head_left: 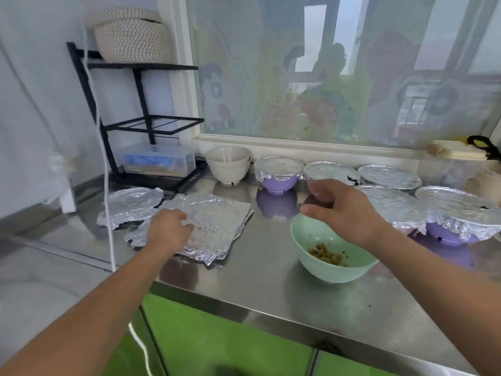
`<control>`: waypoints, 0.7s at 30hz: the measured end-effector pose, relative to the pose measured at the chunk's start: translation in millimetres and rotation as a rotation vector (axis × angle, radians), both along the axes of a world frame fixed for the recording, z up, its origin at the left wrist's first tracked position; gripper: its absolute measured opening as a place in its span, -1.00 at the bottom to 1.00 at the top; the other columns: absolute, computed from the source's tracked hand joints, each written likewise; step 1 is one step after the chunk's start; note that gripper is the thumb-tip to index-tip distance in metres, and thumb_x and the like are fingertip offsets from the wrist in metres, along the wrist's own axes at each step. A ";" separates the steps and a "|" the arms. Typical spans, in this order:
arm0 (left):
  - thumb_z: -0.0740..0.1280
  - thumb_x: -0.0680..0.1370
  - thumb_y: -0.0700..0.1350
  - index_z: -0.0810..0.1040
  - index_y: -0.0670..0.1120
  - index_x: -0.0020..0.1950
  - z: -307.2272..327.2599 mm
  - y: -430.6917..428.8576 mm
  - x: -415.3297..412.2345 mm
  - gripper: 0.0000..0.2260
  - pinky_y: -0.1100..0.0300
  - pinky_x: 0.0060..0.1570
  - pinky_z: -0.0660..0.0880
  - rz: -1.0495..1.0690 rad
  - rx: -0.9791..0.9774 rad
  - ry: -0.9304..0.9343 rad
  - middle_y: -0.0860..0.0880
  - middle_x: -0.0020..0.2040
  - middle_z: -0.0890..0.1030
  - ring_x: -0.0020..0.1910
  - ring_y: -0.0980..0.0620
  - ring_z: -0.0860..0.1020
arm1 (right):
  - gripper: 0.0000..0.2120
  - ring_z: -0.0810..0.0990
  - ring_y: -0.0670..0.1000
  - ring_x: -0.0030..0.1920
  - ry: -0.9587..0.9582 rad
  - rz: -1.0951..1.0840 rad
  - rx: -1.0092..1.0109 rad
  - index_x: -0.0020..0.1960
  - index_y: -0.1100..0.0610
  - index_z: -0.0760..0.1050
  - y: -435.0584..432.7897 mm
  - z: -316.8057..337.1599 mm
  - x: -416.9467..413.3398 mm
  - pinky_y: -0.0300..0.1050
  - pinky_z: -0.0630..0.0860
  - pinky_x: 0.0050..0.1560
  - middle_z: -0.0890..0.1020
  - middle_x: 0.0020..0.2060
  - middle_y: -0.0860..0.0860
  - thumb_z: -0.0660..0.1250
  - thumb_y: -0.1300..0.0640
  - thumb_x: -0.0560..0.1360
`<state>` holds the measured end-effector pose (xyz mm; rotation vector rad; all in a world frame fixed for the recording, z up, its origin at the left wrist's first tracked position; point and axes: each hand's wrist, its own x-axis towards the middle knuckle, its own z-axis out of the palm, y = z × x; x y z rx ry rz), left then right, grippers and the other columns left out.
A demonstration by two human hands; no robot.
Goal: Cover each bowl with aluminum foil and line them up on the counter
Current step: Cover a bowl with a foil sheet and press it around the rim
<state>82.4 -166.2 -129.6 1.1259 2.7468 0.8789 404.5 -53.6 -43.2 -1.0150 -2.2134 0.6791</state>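
I count five covered bowls (279, 169) at the back right of the counter (271, 289), two stacked white bowls (229, 165), one green bowl (329, 253) beneath my loosely curled, empty right hand (341, 210), and my left hand (170, 226) bent-fingered on the foil stack (214, 226), grip unclear.

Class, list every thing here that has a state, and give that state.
Green bowl: uncovered, food inside.
Five other bowls: covered with foil.
White bowls: stacked, uncovered.
Foil stack: flat on the counter.
Left hand: rests on the foil stack.
Right hand: empty, fingers relaxed, above the green bowl.
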 end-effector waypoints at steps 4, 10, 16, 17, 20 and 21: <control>0.39 0.50 0.12 0.42 -0.11 0.39 -9.5 -11.7 -30.8 -0.46 -0.03 0.25 0.42 0.085 -0.118 -0.062 -0.19 0.35 0.42 0.29 -0.20 0.42 | -0.75 0.61 0.11 -0.06 -0.113 0.066 -0.067 -0.18 0.11 0.55 -7.0 -13.2 -85.0 -0.12 0.42 -0.11 0.60 -0.23 0.02 0.48 -0.06 0.42; 0.42 0.38 0.29 0.32 -0.05 0.43 -14.3 -9.7 -48.8 -0.25 -0.06 0.30 0.36 0.090 -0.278 0.006 -0.11 0.40 0.40 0.37 -0.19 0.33 | -0.64 0.45 0.06 -0.34 -0.180 -0.017 -0.408 -0.32 0.12 0.34 6.9 -65.7 -172.5 -0.16 0.34 -0.35 0.51 -0.36 0.07 0.48 0.01 0.40; 0.56 0.28 0.19 0.32 -0.05 0.46 -16.2 -4.6 -66.6 -0.15 -0.01 0.29 0.40 0.030 -0.171 -0.108 -0.09 0.37 0.44 0.35 -0.14 0.39 | -0.67 0.47 0.12 -0.35 0.014 -0.107 -0.679 -0.31 0.20 0.36 18.8 -88.5 -197.8 -0.06 0.41 -0.34 0.49 -0.41 0.17 0.54 0.22 0.37; 0.58 0.26 0.19 0.32 -0.05 0.46 -16.3 -4.1 -68.0 -0.13 -0.02 0.29 0.40 0.037 -0.164 -0.126 -0.10 0.38 0.43 0.36 -0.14 0.38 | -0.68 0.47 0.11 -0.36 0.040 -0.123 -0.714 -0.27 0.23 0.37 20.9 -90.1 -200.2 -0.08 0.43 -0.38 0.49 -0.39 0.18 0.55 0.25 0.36; 0.57 0.24 0.23 0.30 -0.03 0.47 -15.8 -4.5 -70.3 -0.09 -0.03 0.32 0.35 0.093 -0.202 -0.124 -0.13 0.40 0.36 0.40 -0.17 0.28 | -0.68 0.49 0.09 -0.42 0.042 -0.176 -0.747 -0.20 0.28 0.41 26.5 -92.6 -204.0 -0.10 0.54 -0.42 0.51 -0.36 0.20 0.58 0.30 0.31; 0.57 0.22 0.25 0.29 -0.02 0.47 -14.8 -4.8 -70.9 -0.08 -0.03 0.32 0.33 0.114 -0.223 -0.119 -0.14 0.40 0.35 0.41 -0.18 0.26 | -0.70 0.48 0.07 -0.50 0.008 -0.185 -0.720 -0.23 0.30 0.44 29.3 -95.3 -205.4 -0.14 0.51 -0.46 0.52 -0.40 0.20 0.58 0.30 0.30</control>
